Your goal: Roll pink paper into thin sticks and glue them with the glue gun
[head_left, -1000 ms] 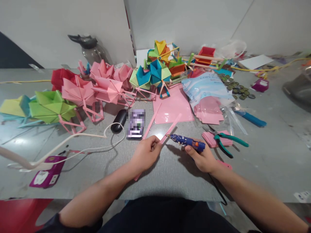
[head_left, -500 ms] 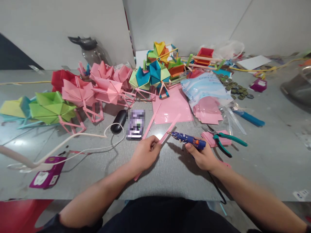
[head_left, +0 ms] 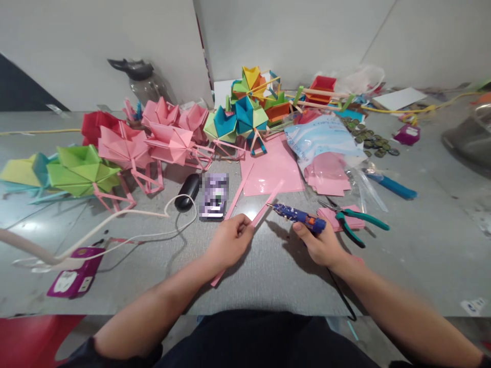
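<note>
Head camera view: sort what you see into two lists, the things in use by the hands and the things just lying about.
In use:
left hand pinching the pink paper strip
right hand holding the blue glue gun

Lying about:
green-handled pliers
phone
pink paper sheet
folded paper models
water bottle

Grey table against pale walls; floor perhaps red.
</note>
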The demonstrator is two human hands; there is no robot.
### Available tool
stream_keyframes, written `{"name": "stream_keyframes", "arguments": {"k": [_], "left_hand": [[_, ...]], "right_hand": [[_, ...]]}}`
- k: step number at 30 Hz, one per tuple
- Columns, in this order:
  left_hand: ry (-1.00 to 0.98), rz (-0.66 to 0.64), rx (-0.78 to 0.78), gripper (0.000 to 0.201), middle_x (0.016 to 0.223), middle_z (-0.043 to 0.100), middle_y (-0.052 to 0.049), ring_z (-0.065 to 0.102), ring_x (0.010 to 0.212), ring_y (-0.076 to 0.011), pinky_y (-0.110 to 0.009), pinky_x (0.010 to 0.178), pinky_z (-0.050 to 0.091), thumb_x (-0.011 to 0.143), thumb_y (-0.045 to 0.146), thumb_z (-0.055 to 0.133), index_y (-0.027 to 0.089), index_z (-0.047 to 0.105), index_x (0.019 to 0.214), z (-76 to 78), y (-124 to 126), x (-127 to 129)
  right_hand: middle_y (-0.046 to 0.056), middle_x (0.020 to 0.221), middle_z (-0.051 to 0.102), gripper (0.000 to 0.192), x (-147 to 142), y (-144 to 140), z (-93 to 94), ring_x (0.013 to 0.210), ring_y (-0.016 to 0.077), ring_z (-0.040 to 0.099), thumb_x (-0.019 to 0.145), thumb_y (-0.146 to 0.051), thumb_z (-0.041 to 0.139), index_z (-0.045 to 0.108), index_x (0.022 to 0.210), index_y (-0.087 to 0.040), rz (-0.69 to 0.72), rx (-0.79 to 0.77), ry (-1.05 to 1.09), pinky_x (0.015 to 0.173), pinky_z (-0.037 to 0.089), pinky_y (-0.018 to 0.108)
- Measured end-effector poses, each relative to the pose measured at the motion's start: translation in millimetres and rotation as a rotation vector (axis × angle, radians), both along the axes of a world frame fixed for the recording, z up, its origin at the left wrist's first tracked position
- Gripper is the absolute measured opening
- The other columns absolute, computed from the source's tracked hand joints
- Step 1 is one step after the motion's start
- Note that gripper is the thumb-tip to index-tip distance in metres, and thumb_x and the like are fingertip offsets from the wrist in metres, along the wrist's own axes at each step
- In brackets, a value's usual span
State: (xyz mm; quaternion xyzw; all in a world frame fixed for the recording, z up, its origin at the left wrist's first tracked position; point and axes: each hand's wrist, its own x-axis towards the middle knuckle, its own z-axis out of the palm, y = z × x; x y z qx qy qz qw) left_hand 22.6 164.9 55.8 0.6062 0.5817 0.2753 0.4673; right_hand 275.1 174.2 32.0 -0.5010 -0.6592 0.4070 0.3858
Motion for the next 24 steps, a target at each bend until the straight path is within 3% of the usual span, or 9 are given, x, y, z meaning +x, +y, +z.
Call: {"name": "stream_keyframes", "arguments": {"k": [17,24], "left_hand": [[-0.254,0.037,-0.217,0.019,0.054,0.049,0.006,0.042,0.051,-0.0109,-0.025,0.053,0.033,0.084,0.034,0.056,0.022,0.053,0.070,-0.3,5.0,0.7],[-0.332,0.046,-0.249,0.017,0.051,0.049,0.007,0.038,0.048,-0.0098,-0.024,0.052,0.032,0.082,0.035,0.059,0.021,0.054,0.073,-0.6,6.2,3.0]], "right_hand": [[0.000,0.066,0.054,0.041,-1.4,3.8,3.4,0.061,0.0167,0.050,0.100,-0.050,0.058,0.050,0.071,-0.024,-0.045,0.274,-0.298,0.061,0.036,0.033],[0.005,0.080,0.065,0.040,2.0,7.1,12.6,0.069,0.0202,0.061,0.104,-0.055,0.055,0.063,0.082,-0.022,-0.070,0.336,-0.114,0.065,0.047,0.034]]}}
